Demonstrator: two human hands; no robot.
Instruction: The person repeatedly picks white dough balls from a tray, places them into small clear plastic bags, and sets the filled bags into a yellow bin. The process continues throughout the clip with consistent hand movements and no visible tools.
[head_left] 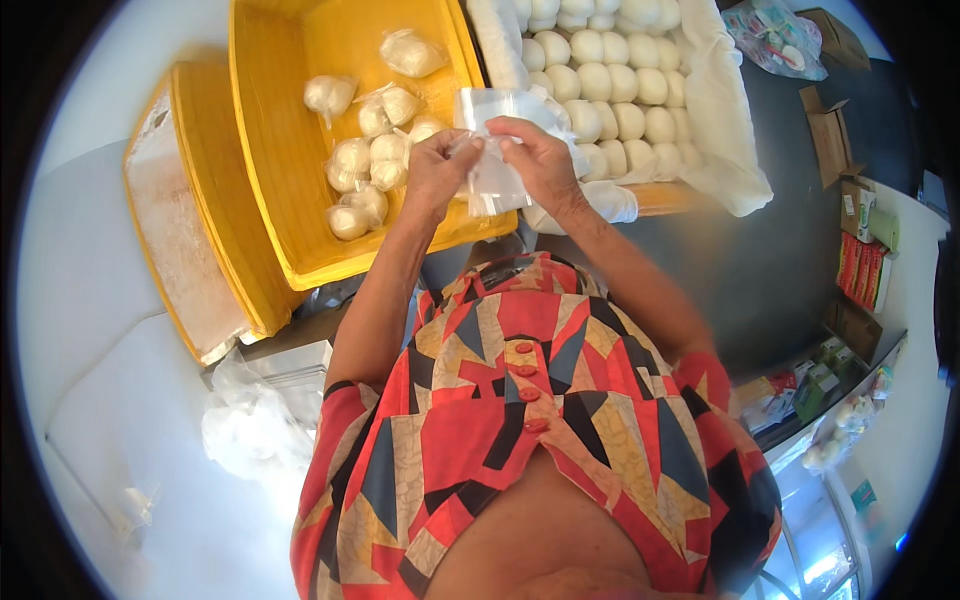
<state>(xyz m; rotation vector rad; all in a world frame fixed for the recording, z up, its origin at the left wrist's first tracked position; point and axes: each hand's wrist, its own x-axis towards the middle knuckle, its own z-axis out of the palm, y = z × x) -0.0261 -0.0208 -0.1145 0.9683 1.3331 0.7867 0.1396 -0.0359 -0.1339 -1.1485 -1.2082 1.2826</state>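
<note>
A clear plastic bag point(497, 185) is pinched between my two hands, in front of my chest. My left hand point(440, 170) grips its left edge with thumb and fingers. On the other side my right hand point(540, 165) pinches its upper part. The bag looks flat, and I cannot tell whether its mouth is parted. Left of the hands, a yellow bin point(290, 190) holds several bagged buns point(388, 160), white and round. To the right, a cloth-lined tray point(735, 160) bears rows of plain white buns point(625, 85).
A second yellow bin point(215, 200) stands tilted at the far left. White plastic bags point(250, 420) lie below it. A dark table point(700, 270) extends rightward, with cardboard boxes point(825, 135) and a bag of small items point(775, 40) along its far side.
</note>
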